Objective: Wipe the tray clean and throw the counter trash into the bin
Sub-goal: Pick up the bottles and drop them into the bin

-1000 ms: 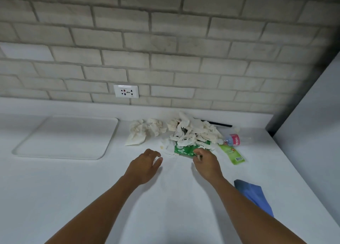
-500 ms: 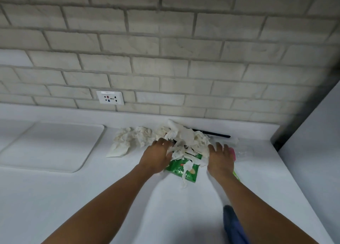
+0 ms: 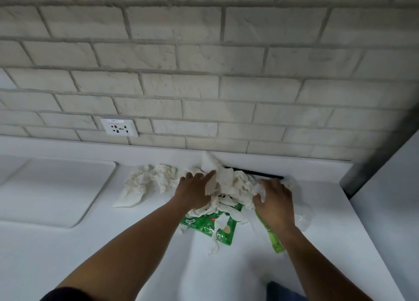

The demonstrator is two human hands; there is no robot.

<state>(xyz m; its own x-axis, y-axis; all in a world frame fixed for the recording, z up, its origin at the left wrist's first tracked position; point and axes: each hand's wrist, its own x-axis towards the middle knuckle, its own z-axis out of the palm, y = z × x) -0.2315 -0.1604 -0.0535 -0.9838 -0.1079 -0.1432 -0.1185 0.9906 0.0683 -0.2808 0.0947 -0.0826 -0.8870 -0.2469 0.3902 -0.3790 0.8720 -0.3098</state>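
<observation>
Head view: the left hand point(image 3: 195, 193) and right hand point(image 3: 275, 202) press in from either side of a heap of torn white paper scraps point(image 3: 229, 187) on the white counter point(image 3: 113, 255), fingers spread and laid against the paper, cupping it between them. Whether either thumb pinches a scrap is hidden by the heap.

Just under the hands, on the near side, a green snack packet point(image 3: 212, 227) pokes out from beneath the scraps; it carries a small white label at its left corner, too blurred to read. Beneath the right wrist lies a narrow lime-green wrapper point(image 3: 275, 239), its print also illegible. A clear plastic bottle point(image 3: 302, 218) shows partly beside the right hand, mostly hidden by it.

Left of the left hand, just beside it, sits a second clump of crumpled tissue point(image 3: 149, 182). Beyond the fingertips a thin black stick point(image 3: 260, 174) lies along the backsplash, its near end buried in paper.

Well left of both hands rests the white tray point(image 3: 56, 194), cut off at the frame's edge. A wall socket point(image 3: 119, 127) sits in the brick wall above. A blue cloth point(image 3: 282, 292) is cropped at the bottom edge, near the right forearm
</observation>
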